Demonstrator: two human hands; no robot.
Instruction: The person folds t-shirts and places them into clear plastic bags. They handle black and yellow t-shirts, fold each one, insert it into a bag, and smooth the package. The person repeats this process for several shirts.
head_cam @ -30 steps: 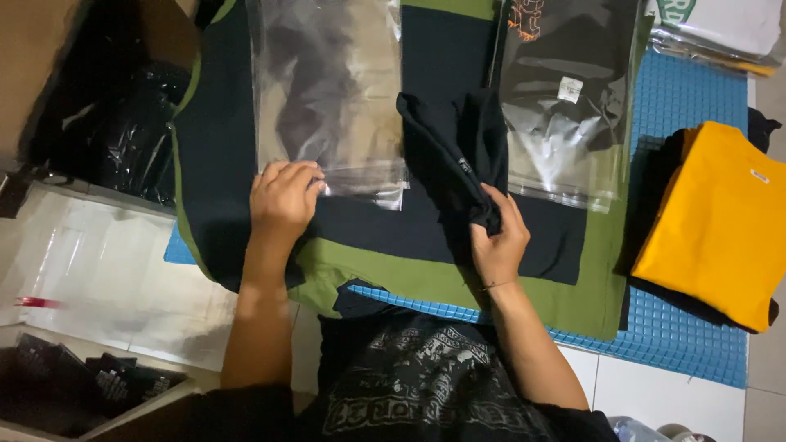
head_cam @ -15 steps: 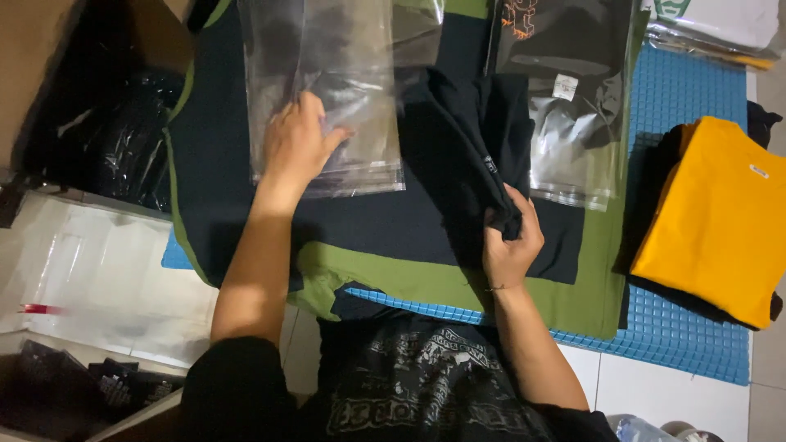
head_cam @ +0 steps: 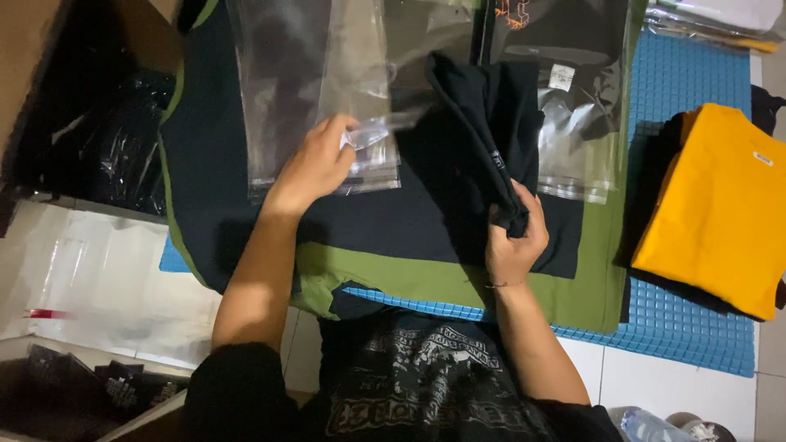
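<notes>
A folded black garment (head_cam: 483, 123) is gripped at its near end by the right hand (head_cam: 514, 241), its long axis running away from the person over the dark spread cloth (head_cam: 246, 205). Left of the garment, the mouth of a clear, glossy plastic bag (head_cam: 311, 90) is pinched by the left hand (head_cam: 315, 164). The bag's far end is cut off.

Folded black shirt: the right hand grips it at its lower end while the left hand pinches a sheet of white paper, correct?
Not quite. In the head view the right hand does grip the folded black shirt, but the left hand pinches a clear plastic bag, not white paper.
</notes>
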